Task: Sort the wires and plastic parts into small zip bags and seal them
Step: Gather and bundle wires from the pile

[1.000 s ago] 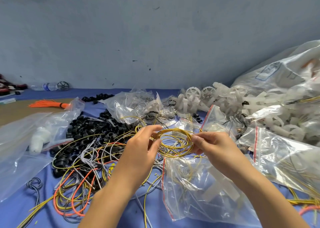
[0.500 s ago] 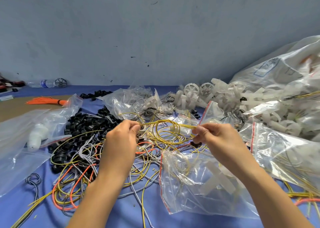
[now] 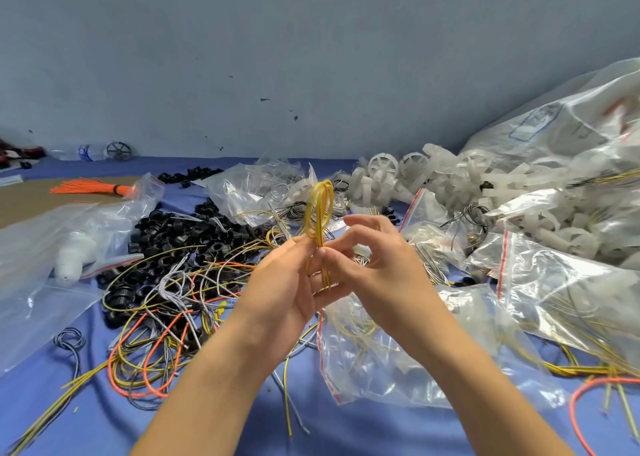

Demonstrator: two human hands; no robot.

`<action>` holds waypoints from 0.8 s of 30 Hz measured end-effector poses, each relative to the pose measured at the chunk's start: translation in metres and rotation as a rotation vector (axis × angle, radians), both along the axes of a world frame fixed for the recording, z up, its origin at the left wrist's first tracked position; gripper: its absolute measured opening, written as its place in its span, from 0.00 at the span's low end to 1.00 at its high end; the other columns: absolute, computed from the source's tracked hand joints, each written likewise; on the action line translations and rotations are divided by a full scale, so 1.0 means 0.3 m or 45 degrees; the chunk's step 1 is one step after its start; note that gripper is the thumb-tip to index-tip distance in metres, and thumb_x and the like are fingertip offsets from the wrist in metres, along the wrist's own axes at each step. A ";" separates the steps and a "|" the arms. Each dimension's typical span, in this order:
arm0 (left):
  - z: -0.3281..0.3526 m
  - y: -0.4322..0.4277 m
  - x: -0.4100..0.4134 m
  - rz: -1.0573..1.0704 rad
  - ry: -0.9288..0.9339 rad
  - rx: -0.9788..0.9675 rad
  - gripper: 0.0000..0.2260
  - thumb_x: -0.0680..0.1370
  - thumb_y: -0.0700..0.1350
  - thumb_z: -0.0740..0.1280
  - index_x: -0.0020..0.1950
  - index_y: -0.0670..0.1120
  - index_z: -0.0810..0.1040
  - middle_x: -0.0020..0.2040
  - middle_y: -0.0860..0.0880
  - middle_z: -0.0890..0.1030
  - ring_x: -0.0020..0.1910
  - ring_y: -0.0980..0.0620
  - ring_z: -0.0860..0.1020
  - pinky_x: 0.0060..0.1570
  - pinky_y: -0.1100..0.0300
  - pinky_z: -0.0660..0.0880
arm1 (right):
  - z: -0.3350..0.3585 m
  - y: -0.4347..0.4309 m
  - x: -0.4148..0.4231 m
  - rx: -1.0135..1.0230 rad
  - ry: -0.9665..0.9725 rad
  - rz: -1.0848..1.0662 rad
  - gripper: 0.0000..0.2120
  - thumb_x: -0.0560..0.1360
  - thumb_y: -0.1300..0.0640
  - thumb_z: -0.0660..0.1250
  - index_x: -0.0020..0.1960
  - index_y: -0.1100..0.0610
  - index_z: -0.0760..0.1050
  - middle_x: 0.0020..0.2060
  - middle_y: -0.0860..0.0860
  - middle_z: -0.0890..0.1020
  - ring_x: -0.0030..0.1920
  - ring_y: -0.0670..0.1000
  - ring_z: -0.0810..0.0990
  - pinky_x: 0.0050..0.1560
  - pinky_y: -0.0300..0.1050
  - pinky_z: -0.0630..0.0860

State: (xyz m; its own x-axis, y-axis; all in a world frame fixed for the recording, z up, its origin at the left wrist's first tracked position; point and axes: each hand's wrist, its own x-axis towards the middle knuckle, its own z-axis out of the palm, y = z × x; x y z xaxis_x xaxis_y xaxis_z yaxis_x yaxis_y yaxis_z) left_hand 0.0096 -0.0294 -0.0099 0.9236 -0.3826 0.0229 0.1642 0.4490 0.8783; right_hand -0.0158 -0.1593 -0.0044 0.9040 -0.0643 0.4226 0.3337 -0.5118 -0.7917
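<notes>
Both hands meet above the middle of the blue table (image 3: 114,431) and hold one bundle of yellow wire (image 3: 320,206), which is folded into a narrow loop and stands upright. The left hand (image 3: 284,289) has its fingers curled around the lower part of the bundle. The right hand (image 3: 381,265) pinches it with thumb and forefinger just beside the left thumb — its other fingers are loosely bent and hold nothing. A clear zip bag (image 3: 360,369) lies under the right forearm. At the left lie black plastic rings (image 3: 180,233) and a tangle of loose wires (image 3: 149,351)
</notes>
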 end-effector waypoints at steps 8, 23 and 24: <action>-0.078 0.128 0.057 0.490 -0.153 0.762 0.07 0.82 0.45 0.61 0.46 0.45 0.75 0.29 0.49 0.73 0.17 0.59 0.63 0.19 0.68 0.60 | -0.013 -0.032 -0.001 -0.609 0.020 0.089 0.06 0.80 0.49 0.63 0.53 0.45 0.78 0.58 0.45 0.77 0.60 0.52 0.73 0.62 0.50 0.68; -0.122 0.198 0.006 0.448 -1.069 1.371 0.05 0.79 0.53 0.63 0.47 0.55 0.76 0.29 0.49 0.75 0.26 0.54 0.68 0.30 0.60 0.65 | -0.057 -0.054 -0.011 -0.690 -0.113 0.008 0.12 0.74 0.67 0.63 0.43 0.51 0.78 0.61 0.48 0.76 0.63 0.54 0.72 0.59 0.50 0.69; -0.124 0.169 -0.004 0.419 -1.086 1.359 0.04 0.80 0.53 0.63 0.47 0.55 0.76 0.28 0.52 0.75 0.26 0.56 0.68 0.29 0.62 0.63 | -0.058 -0.052 -0.012 -0.656 -0.130 -0.001 0.12 0.73 0.67 0.64 0.43 0.52 0.78 0.60 0.49 0.77 0.62 0.55 0.73 0.58 0.50 0.70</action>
